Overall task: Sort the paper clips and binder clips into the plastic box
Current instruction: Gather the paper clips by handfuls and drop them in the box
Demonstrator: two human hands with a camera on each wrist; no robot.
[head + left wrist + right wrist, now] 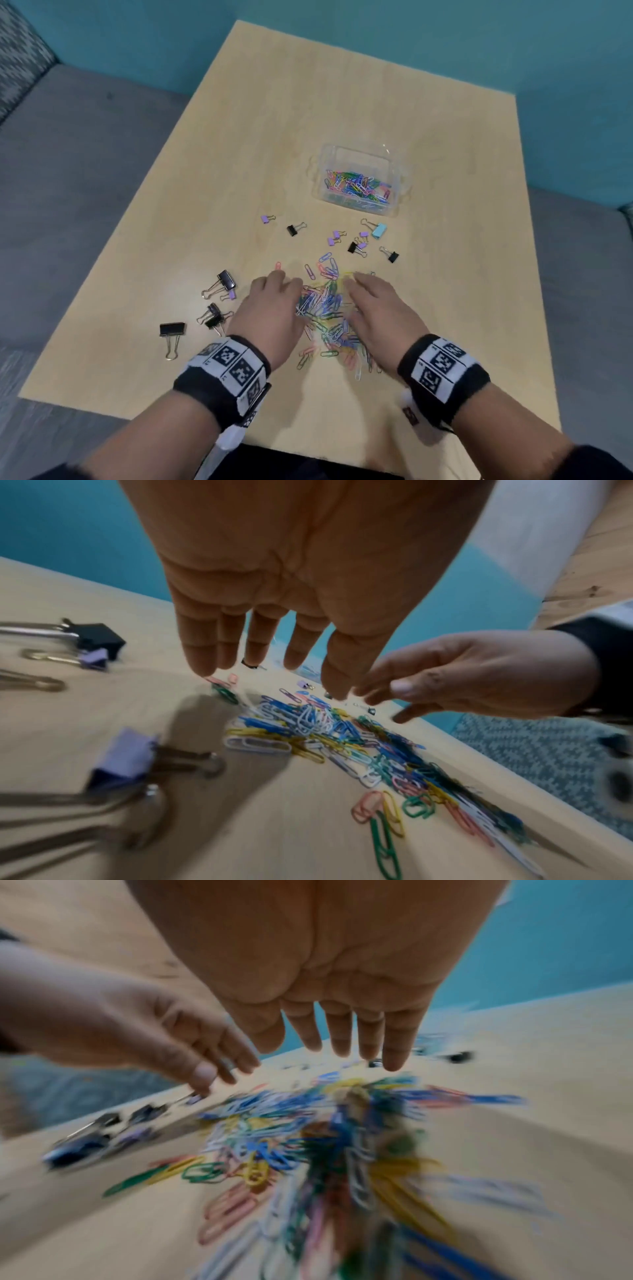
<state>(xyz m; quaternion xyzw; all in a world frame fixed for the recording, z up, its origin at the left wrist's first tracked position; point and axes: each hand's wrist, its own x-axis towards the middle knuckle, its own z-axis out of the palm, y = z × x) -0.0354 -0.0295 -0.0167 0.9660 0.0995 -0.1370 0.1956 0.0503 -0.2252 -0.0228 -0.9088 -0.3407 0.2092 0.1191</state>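
A heap of coloured paper clips (325,308) lies on the wooden table (239,154) between my two hands. My left hand (274,301) hovers at the heap's left side, fingers straight, palm down, holding nothing. My right hand (373,308) hovers at its right side, likewise flat and empty. The wrist views show both palms above the paper clips (325,737) (308,1137), fingers extended. A clear plastic box (359,181), farther back, holds many paper clips. Black, purple and blue binder clips (356,240) lie scattered between heap and box.
More binder clips (219,301), black and purple, lie left of my left hand; a large black one (172,334) sits near the table's left edge. Grey carpet and a teal wall surround the table.
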